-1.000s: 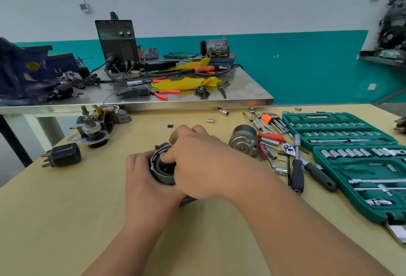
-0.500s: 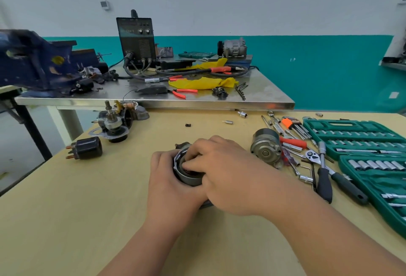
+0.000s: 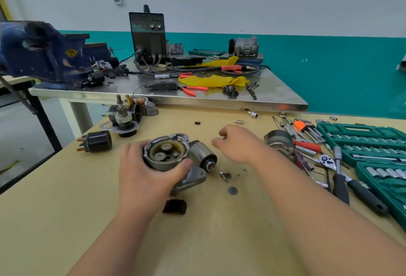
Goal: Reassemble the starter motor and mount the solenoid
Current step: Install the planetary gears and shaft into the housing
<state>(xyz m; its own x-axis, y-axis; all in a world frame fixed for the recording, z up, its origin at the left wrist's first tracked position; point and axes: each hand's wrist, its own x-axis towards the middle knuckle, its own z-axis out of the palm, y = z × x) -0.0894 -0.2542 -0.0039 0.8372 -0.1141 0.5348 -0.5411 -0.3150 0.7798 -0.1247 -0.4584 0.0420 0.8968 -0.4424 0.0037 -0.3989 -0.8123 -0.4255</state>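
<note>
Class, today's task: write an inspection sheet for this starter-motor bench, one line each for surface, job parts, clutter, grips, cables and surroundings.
Surface: pale wooden table, with parts and tools spread over it.
Job's things: gear housing with its gears exposed; black cylinder with copper terminals lies to its left; motor body lies to its right.
Clutter: black block, nut and bolt and grey disc near the housing; ratchet, hex keys and green socket cases at the right.
Grips: left hand grips the gear housing; right hand hovers beside it, blurred, with nothing seen in it.
Cables: black leads run from the black power unit across the steel bench.
Surroundings: blue vise and yellow cloth on the steel bench; teal-and-white wall behind.
</note>
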